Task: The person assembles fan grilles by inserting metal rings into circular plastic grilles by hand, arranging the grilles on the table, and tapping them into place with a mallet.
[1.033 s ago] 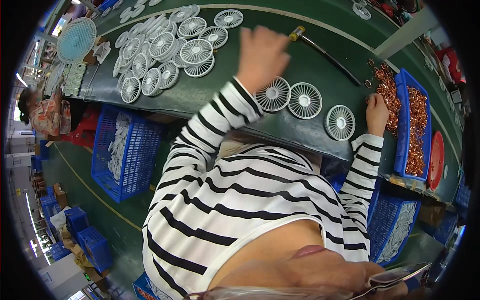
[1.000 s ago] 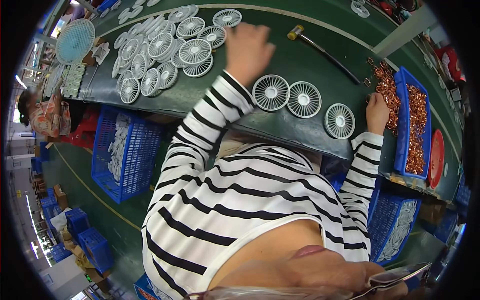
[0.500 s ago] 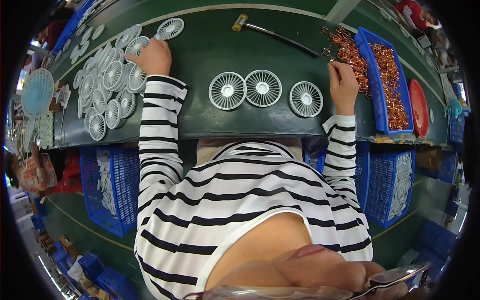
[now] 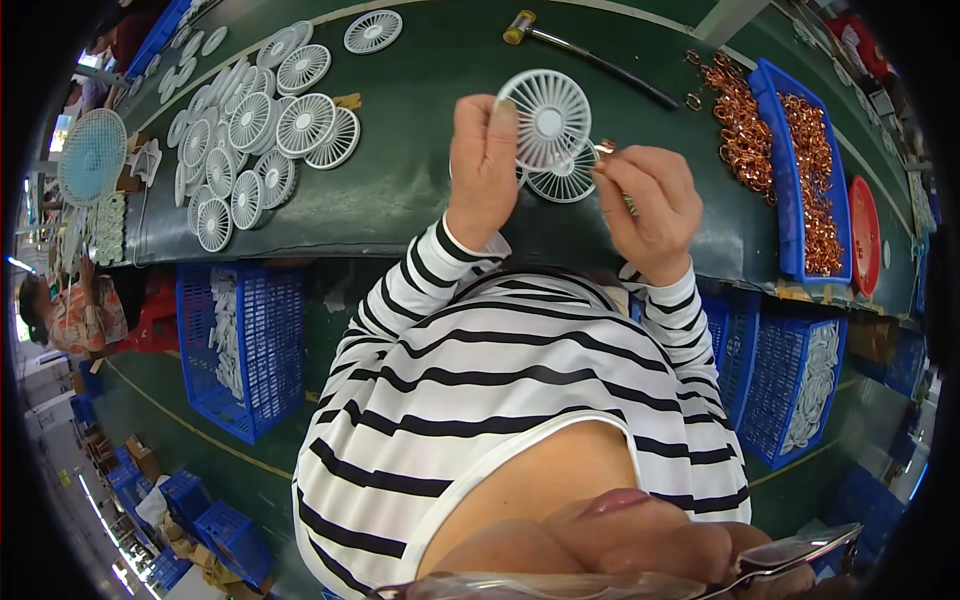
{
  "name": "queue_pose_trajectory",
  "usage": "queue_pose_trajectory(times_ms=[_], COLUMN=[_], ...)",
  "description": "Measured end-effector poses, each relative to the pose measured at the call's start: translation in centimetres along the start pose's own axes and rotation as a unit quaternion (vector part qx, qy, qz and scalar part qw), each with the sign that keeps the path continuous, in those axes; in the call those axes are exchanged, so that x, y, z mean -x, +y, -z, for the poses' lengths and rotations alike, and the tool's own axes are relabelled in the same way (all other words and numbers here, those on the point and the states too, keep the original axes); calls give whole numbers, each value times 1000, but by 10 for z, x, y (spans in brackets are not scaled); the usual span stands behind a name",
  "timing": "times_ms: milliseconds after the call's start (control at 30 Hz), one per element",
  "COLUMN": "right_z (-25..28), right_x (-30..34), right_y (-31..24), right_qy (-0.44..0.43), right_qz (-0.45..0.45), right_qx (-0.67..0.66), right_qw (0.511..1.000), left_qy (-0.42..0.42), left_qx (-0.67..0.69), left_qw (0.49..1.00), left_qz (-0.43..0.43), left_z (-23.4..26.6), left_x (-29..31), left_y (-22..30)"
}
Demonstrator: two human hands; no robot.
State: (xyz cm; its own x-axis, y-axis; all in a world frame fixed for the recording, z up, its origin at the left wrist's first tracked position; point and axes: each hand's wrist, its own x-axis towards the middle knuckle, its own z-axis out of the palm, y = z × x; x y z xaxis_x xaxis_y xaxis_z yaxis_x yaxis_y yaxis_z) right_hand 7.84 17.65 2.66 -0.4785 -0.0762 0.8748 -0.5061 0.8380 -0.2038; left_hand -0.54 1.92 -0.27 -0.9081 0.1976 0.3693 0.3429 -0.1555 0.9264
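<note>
My left hand pinches the edge of a round white spoked grille, held up over the table with its thumb on the spokes. Close by its lower right rim, my right hand grips a small copper-coloured ring clip between thumb and fingers. Whether the clip touches the grille, I cannot tell. Below the raised piece, another white grille lies on the table, partly covered; one more is mostly behind my left hand. A heap of the same grilles lies at the left.
A hammer with a yellow head lies at the back. On the right are loose copper clips, a blue tray full of them and a red dish. Blue crates stand below the table edge. Another person sits far left.
My left hand has come from the heap to the middle with a grille. My right hand has moved left and nearer from the clip pile with a clip. The whole view has shifted slightly.
</note>
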Motion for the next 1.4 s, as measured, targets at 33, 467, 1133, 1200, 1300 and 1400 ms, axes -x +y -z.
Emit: queue_pose_trajectory(times_ms=[33,467,1133,1200,1300,1400], right_z=[-3,-24,-29,-31,-18,-1], right_x=[-3,0,12,13,14,9], right_y=[-2,-8,-1,-4,2,3], right_qy=[-7,-118,-153,-53,-121,-149], right_qz=[4,-129,-154,-204,-151,-68], right_qx=[-6,32,-3,8,52,20], right_qw=[1000,984,976,977,980,986], left_qy=[-29,-87,-148,-159,-198,-252], left_qx=[30,102,127,179,240,261], left_qw=[998,989,971,955,918,877], left_qz=[42,67,142,173,244,316], left_z=[-3,-13,-6,-4,6,13], left_x=[4,22,15,12,8,6], left_y=[4,-11,-9,-3,8,23])
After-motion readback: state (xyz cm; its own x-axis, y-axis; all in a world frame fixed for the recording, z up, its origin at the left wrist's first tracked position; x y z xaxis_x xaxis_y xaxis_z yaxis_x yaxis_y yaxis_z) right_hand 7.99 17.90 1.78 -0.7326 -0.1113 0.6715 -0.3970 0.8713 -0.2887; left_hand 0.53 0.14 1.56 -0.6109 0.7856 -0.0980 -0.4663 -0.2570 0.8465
